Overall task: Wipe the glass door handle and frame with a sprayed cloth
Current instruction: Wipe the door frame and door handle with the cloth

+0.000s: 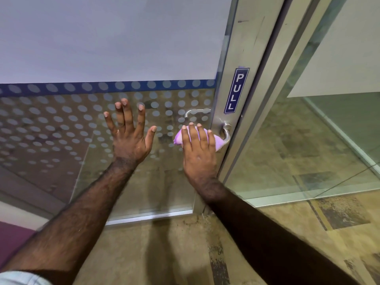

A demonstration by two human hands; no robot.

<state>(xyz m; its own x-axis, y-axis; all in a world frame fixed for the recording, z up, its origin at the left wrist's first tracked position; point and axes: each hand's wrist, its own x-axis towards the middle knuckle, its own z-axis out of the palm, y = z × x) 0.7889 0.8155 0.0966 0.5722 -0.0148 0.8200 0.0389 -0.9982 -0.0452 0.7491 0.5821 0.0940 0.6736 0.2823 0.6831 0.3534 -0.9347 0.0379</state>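
A glass door with frosted dots has a silver metal frame (pixel 244 58) on its right side. A silver lever handle (pixel 226 132) sticks out of the frame below a blue PULL sticker (pixel 236 90). My right hand (pixel 198 150) presses a pink cloth (pixel 218 141) over the handle's grip, fingers wrapped over the cloth. My left hand (pixel 129 132) lies flat on the glass (pixel 61 124) to the left of the handle, fingers spread, holding nothing. The handle's grip is mostly hidden under the cloth.
A second lever handle (pixel 195 112) shows through the glass on the far side. To the right stands a fixed glass panel (pixel 308 140) with its own frame. Patterned carpet (pixel 267 233) covers the floor below.
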